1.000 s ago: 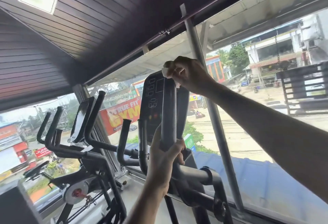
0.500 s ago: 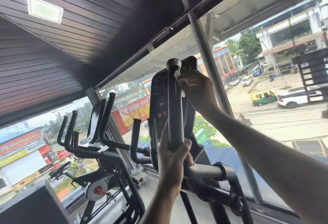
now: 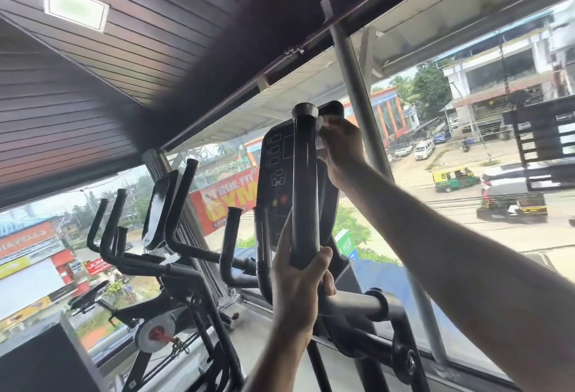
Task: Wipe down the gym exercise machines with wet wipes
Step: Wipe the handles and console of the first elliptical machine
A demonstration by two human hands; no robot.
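We're up at the elliptical's upright black handlebar (image 3: pixel 304 186). Our left hand (image 3: pixel 297 292) grips it low down, fingers and thumb curled round the bar just above the horizontal grey tube (image 3: pixel 351 304). Our right hand (image 3: pixel 340 149) reaches in from the right, fingers bunched around a white wet wipe (image 3: pixel 323 126), pressed against the bar's right side just beneath the rounded end cap (image 3: pixel 305 109). The console panel (image 3: pixel 278 180) sits behind the bar. A spin bike (image 3: pixel 155 326) stands to the left, by the window.
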